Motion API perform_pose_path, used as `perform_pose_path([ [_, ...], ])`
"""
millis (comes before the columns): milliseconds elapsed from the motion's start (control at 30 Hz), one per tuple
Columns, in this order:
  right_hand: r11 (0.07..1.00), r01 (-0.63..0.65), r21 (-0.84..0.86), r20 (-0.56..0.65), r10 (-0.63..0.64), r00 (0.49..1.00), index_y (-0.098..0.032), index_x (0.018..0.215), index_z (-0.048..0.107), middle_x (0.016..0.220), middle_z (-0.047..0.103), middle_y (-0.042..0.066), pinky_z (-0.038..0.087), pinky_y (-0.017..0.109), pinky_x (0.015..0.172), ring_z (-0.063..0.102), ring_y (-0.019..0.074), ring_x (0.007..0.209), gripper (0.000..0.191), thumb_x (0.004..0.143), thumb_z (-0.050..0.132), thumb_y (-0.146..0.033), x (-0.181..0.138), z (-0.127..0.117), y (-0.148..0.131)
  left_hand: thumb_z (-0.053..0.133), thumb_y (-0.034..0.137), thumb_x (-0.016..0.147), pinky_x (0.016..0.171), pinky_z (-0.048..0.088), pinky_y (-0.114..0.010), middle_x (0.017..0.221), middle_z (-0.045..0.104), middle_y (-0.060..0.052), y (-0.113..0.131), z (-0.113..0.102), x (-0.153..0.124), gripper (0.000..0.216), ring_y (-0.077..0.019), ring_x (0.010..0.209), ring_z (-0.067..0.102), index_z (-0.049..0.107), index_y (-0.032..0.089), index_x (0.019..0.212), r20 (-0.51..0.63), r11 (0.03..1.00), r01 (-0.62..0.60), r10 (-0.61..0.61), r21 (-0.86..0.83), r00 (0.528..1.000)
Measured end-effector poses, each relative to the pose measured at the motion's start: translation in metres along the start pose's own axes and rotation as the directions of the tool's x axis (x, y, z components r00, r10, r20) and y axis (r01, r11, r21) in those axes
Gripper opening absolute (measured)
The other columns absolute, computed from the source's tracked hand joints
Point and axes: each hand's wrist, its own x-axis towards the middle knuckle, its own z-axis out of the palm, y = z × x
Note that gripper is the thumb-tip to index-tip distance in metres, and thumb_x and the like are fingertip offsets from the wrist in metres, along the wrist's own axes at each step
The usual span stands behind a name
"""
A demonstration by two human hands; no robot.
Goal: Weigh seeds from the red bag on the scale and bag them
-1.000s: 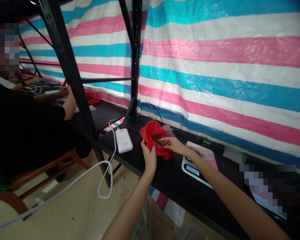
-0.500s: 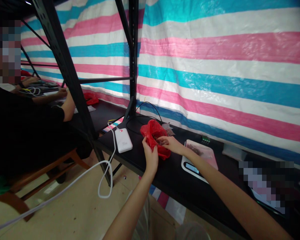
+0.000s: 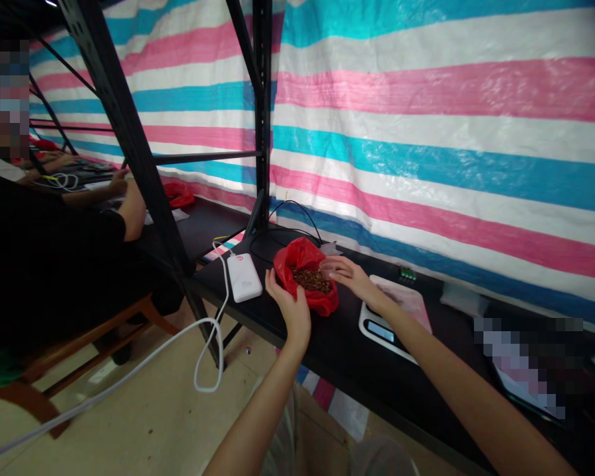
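Note:
A red plastic bag stands with its mouth spread wide on the black shelf, filled with small brown grains or beans. My left hand grips the bag's left and near side, thumb in front and fingers round the left. At the bag's right rim, my right hand pinches a small clear plastic cup-like piece; its exact shape and contents are hard to make out. To the right sits a white digital scale with a lit display, a clear bag lying on its plate.
A white power bank with a white cable lies left of the red bag. Green-topped small items, a clear packet and a blurred-out device are on the right. A black metal post separates me from a seated person.
My right hand has lifted up and right from inside the red bag to its rim. The bag's mouth is wider, exposing the brown contents. My left hand has shifted slightly left.

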Motion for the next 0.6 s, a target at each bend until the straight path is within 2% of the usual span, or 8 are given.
perform_pose_path([
  [67, 1.000, 0.007, 0.015, -0.079, -0.005, 0.997, -0.023, 0.106, 0.054, 0.105, 0.067, 0.007, 0.045, 0.041, 0.093, 0.062, 0.0212, 0.101, 0.045, 0.067, 0.071, -0.037, -0.010, -0.008, -0.008, 0.048, 0.011, 0.076, 0.114, 0.012, -0.039, 0.145, 0.015, -0.015, 0.009, -0.003, -0.004, 0.061, -0.0234, 0.137, 0.016, 0.027, 0.014, 0.133, 0.002, 0.993, -0.112, 0.112, 0.040, 0.994],
  [167, 0.999, 0.030, 0.027, -0.172, -0.025, 0.985, -0.024, 0.107, 0.052, 0.112, 0.065, 0.007, 0.044, 0.040, 0.095, 0.059, 0.0212, 0.106, 0.043, 0.070, 0.068, -0.039, -0.029, -0.024, -0.017, 0.047, 0.013, 0.079, 0.113, 0.015, -0.042, 0.145, 0.016, -0.015, 0.019, -0.004, -0.011, 0.053, -0.0249, 0.137, 0.017, 0.033, 0.016, 0.130, 0.049, 0.959, -0.280, 0.277, 0.053, 0.960],
  [267, 0.999, 0.038, 0.036, -0.252, -0.028, 0.967, -0.026, 0.110, 0.051, 0.118, 0.062, 0.008, 0.044, 0.040, 0.095, 0.058, 0.0222, 0.109, 0.043, 0.073, 0.066, -0.041, -0.051, -0.044, -0.018, 0.047, 0.013, 0.080, 0.111, 0.018, -0.048, 0.142, 0.024, -0.014, 0.023, 0.000, -0.019, 0.044, -0.0272, 0.135, 0.022, 0.042, 0.017, 0.124, 0.159, 0.902, -0.430, 0.420, 0.039, 0.894],
  [333, 0.998, 0.033, 0.044, -0.320, -0.017, 0.947, -0.026, 0.110, 0.052, 0.119, 0.061, 0.008, 0.045, 0.041, 0.094, 0.057, 0.0228, 0.110, 0.043, 0.073, 0.067, -0.041, -0.065, -0.058, -0.016, 0.045, 0.012, 0.081, 0.109, 0.022, -0.048, 0.137, 0.033, -0.013, 0.026, 0.007, -0.023, 0.038, -0.0267, 0.132, 0.028, 0.048, 0.019, 0.118, 0.281, 0.862, -0.507, 0.487, -0.002, 0.827],
  [400, 0.998, 0.036, 0.049, -0.381, -0.015, 0.924, -0.027, 0.110, 0.052, 0.118, 0.062, 0.007, 0.043, 0.042, 0.096, 0.056, 0.0228, 0.111, 0.043, 0.073, 0.067, -0.040, -0.078, -0.073, -0.014, 0.043, 0.011, 0.082, 0.107, 0.028, -0.045, 0.132, 0.041, -0.012, 0.032, 0.020, -0.025, 0.035, -0.0244, 0.129, 0.034, 0.050, 0.021, 0.115, 0.442, 0.833, -0.549, 0.520, -0.071, 0.731],
  [467, 0.997, 0.051, 0.052, -0.430, -0.024, 0.902, -0.027, 0.111, 0.053, 0.117, 0.062, 0.007, 0.040, 0.042, 0.099, 0.055, 0.0222, 0.112, 0.042, 0.073, 0.067, -0.039, -0.089, -0.086, -0.012, 0.045, 0.014, 0.082, 0.106, 0.031, -0.042, 0.128, 0.046, -0.011, 0.038, 0.038, -0.025, 0.036, -0.0225, 0.126, 0.037, 0.050, 0.021, 0.117, 0.601, 0.814, -0.560, 0.528, -0.156, 0.600],
  [533, 0.996, 0.071, 0.046, -0.476, -0.040, 0.879, -0.028, 0.113, 0.053, 0.117, 0.063, 0.006, 0.038, 0.042, 0.101, 0.056, 0.0215, 0.112, 0.042, 0.074, 0.066, -0.038, -0.098, -0.099, -0.013, 0.054, 0.020, 0.079, 0.107, 0.030, -0.041, 0.128, 0.047, -0.012, 0.043, 0.061, -0.023, 0.041, -0.0233, 0.126, 0.038, 0.050, 0.021, 0.120, 0.718, 0.803, -0.548, 0.522, -0.233, 0.461],
  [600, 0.996, 0.089, 0.019, -0.517, -0.067, 0.853, -0.029, 0.115, 0.052, 0.117, 0.062, 0.005, 0.037, 0.041, 0.101, 0.055, 0.0209, 0.112, 0.043, 0.076, 0.064, -0.038, -0.104, -0.109, -0.016, 0.065, 0.028, 0.072, 0.108, 0.027, -0.045, 0.127, 0.049, -0.013, 0.044, 0.086, -0.024, 0.052, -0.0263, 0.124, 0.041, 0.050, 0.021, 0.121, 0.798, 0.804, -0.530, 0.495, -0.271, 0.343],
])
